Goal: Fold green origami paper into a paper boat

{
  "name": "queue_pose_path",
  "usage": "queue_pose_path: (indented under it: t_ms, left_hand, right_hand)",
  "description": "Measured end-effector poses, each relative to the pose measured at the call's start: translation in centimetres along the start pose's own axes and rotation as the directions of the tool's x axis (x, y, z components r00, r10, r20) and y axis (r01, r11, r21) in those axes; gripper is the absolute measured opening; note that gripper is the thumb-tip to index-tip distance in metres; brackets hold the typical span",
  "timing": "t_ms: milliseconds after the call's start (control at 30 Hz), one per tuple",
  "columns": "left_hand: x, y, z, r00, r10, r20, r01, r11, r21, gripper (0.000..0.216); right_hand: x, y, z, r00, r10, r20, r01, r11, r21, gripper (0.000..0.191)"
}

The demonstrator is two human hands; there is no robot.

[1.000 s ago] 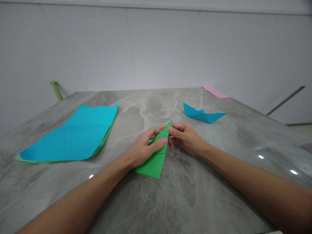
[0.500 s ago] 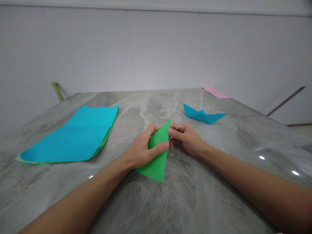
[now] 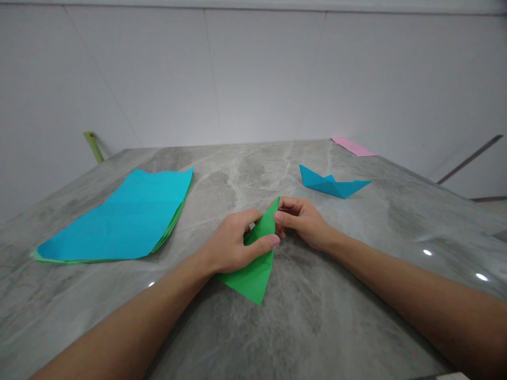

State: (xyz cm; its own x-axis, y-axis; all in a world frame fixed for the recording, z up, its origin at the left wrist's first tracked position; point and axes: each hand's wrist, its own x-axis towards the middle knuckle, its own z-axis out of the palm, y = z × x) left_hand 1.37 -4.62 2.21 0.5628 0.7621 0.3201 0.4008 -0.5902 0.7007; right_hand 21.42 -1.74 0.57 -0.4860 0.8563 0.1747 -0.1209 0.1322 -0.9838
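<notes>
While both hands work mid-desk on the grey veined-stone desk point(image 3: 317, 316), a thin pale-green rod point(image 3: 93, 146) leans far left against the white wall point(image 3: 158, 79). Next along is a flat stack of cyan paper sheets point(image 3: 114, 215), with green sheets point(image 3: 170, 224) showing along its lower edge. Left hand point(image 3: 232, 245) has its left fingers point(image 3: 261, 241) closed on a folded green paper triangle point(image 3: 255, 274), which sits centrally in front of the person, tip up, lower corner below the hands; contact with the desk cannot be told. Right hand point(image 3: 303, 221) pinches near the upper tip, right fingers point(image 3: 283, 217) curled against the paper. An even pinch on both sides should keep the layers from slipping. Further right sits a folded blue paper boat point(image 3: 330, 183), and a pink paper sheet point(image 3: 354, 147) lies at the far desk edge.
</notes>
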Motion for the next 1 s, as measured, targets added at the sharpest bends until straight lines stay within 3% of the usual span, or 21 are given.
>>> queue_pose_path:
  t_ms: [100,167,267,367,533,633,733,800,900,933,1000]
  left_hand:
    - [0.0,0.2,0.0,1.0,-0.011,-0.027,0.013,0.997,0.076,0.034]
    - [0.1,0.3,0.2,0.995,-0.087,-0.054,0.09,0.994,0.057,0.035]
    - [0.3,0.5,0.5,0.963,-0.252,-0.093,0.244,0.965,-0.093,0.039]
    - [0.4,0.7,0.6,0.935,-0.346,-0.074,0.314,0.908,-0.276,0.038]
    - [0.6,0.1,0.1,0.876,-0.471,-0.108,0.385,0.815,-0.433,0.038]
    - [0.8,-0.6,-0.2,0.852,-0.496,-0.165,0.38,0.805,-0.455,0.037]
    - [0.9,-1.3,-0.5,0.86,-0.465,-0.209,0.339,0.828,-0.447,0.034]
    - [0.9,-1.7,-0.7,0.873,-0.421,-0.247,0.33,0.882,-0.337,0.031]
    - [0.6,-2.5,-0.8,0.908,-0.268,-0.321,0.307,0.948,0.079,0.032]
    - [0.5,-2.7,-0.7,0.935,-0.19,-0.298,0.263,0.938,0.226,0.039]
    - [0.3,-3.2,-0.5,0.991,-0.076,-0.113,0.117,0.899,0.421,0.046]
  right_hand:
    - [0.1,-0.1,0.2,0.999,-0.034,-0.02,0.034,0.999,0.002,0.041]
    - [0.1,-0.1,0.2,0.997,-0.043,-0.058,0.043,0.999,0.002,0.043]
    - [0.1,-0.1,0.1,0.992,-0.011,-0.13,0.009,1.0,-0.015,0.044]
    - [0.0,-0.3,-0.4,0.987,0.017,-0.157,-0.018,1.0,-0.002,0.036]
    - [0.0,-1.1,-1.5,0.992,-0.049,-0.116,0.052,0.999,0.018,0.063]
    - [0.0,-1.5,-1.8,0.992,-0.084,-0.096,0.086,0.996,0.013,0.067]
    - [0.1,-1.7,-1.9,0.992,-0.079,-0.096,0.075,0.996,-0.037,0.064]
    - [0.1,-1.6,-2.0,0.991,-0.072,-0.112,0.057,0.99,-0.133,0.059]
    - [0.3,-1.2,-2.2,0.991,-0.035,-0.13,-0.023,0.906,-0.423,0.046]
    - [0.3,-1.0,-2.3,0.992,-0.019,-0.127,-0.055,0.832,-0.552,0.04]
    - [0.3,-0.7,-2.4,0.995,-0.01,-0.096,-0.07,0.614,-0.786,0.031]
